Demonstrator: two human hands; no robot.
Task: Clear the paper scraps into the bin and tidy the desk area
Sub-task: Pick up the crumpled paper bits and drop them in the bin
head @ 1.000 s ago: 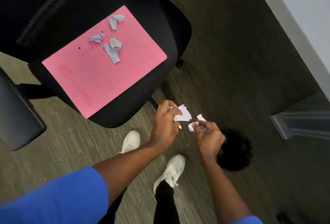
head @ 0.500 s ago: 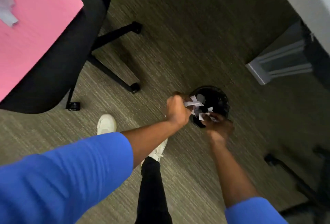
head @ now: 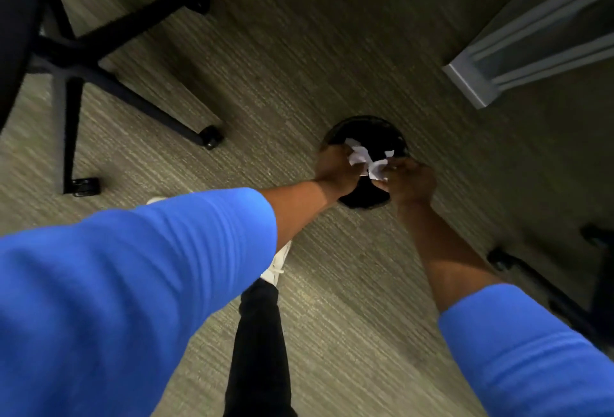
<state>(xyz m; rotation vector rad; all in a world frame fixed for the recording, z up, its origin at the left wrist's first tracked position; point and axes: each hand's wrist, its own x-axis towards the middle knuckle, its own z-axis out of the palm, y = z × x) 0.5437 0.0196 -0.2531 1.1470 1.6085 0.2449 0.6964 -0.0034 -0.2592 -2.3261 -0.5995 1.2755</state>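
A round black bin (head: 368,126) stands on the carpet right of centre. Both my hands are over its mouth. My left hand (head: 335,170) is closed around white paper scraps (head: 360,157) that stick out past its fingers. My right hand (head: 410,180) pinches more of the white paper scraps from the other side, touching the same bunch. One small scrap (head: 389,153) shows against the dark inside of the bin. The bin's near side is hidden behind my hands.
A black office chair's wheeled base (head: 99,84) spreads across the upper left. A grey desk leg (head: 518,47) stands at the upper right. Another chair base (head: 545,287) lies at the right edge. My white shoe (head: 277,265) and black trouser leg are below my left arm.
My view has swung away from the chair seat with the pink sheet, which has left the frame. Both hands carried the scraps from beside the chair to over the bin's mouth.
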